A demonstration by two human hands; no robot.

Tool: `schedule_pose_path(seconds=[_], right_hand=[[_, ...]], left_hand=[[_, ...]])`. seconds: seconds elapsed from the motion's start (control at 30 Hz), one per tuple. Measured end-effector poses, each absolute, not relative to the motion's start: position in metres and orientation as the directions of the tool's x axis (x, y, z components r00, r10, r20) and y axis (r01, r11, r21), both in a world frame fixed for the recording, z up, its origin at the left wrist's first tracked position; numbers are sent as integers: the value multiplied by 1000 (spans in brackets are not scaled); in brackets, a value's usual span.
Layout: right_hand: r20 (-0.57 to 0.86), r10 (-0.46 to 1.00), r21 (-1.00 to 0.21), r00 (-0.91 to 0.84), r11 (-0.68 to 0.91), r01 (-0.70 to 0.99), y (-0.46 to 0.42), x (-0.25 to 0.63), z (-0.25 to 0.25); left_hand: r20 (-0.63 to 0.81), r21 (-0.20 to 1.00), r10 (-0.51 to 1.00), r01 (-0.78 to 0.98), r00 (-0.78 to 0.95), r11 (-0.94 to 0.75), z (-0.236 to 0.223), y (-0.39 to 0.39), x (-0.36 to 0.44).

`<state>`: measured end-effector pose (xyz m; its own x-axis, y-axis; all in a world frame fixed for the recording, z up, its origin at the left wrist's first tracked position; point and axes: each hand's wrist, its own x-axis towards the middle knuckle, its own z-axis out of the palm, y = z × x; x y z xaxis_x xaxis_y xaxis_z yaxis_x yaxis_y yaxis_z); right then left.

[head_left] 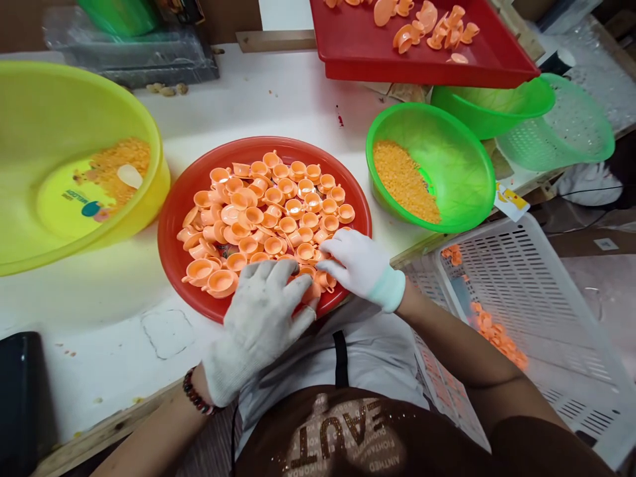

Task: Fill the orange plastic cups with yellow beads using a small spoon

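Small orange toy teacups (273,195), several with saucers attached, fill a round red tray (342,169) in front of me. My left hand (263,311), in an off-white knit glove, bends over the tray's near edge. An orange toy teacup partly shows between its thumb and forefinger; the other fingertips rest on the pile. My right hand (360,265), in a white glove with a mint cuff, reaches in from the right. Its thumb and forefinger are apart beside the cups at the near right, with no cup plainly gripped. What lies under both palms is hidden.
On the left stands a large yellow basin (149,126) holding small orange pieces and a white scoop (130,175). Right of the tray is a green bowl (462,152) of similar pieces. A red rectangular tray (358,50) sits behind; a white crate (561,298) stands lower right.
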<state>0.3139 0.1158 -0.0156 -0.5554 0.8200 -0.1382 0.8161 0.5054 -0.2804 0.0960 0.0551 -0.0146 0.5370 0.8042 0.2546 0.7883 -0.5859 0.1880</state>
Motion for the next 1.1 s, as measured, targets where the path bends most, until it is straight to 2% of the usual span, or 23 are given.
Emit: schedule_pose_path(seconds=[0.1, 0.23, 0.3, 0.47, 0.57, 0.7, 0.87, 0.93, 1.0, 1.1], right_hand=[[-142, 805, -301, -576, 519, 800, 115, 310, -17], [-137, 745, -183, -652, 628, 756, 115, 316, -13], [-153, 724, -149, -673, 656, 740, 114, 322, -9], [-141, 692, -161, -708, 690, 706, 104, 322, -8], [-136, 675, -128, -725, 714, 689, 95, 311, -18], [-143, 627, -123, -766, 757, 642, 90, 305, -25], [-157, 596, -159, -787, 772, 616, 107, 320, -6], [-131, 653, -120, -746, 736, 666, 120, 323, -1], [-79, 730, -30, -679, 679, 733, 133, 323, -2], [-20, 728, 59, -685, 685, 726, 146, 322, -15]], left_hand=[[224, 144, 798, 791, 559, -594, -14, 55, 98], [170, 130, 802, 794, 572, -594, -7, 58, 92], [120, 142, 821, 809, 558, -570, -6, 62, 91], [51, 218, 837, 811, 545, -542, -9, 68, 91], [117, 218, 798, 768, 591, -602, -9, 59, 88], [251, 111, 740, 741, 623, -662, -6, 43, 85], [255, 73, 711, 720, 655, -690, -11, 35, 90], [251, 94, 697, 700, 671, -708, -13, 35, 91], [272, 158, 691, 677, 670, -719, -14, 36, 89], [343, 251, 719, 678, 604, -690, -14, 44, 82]])
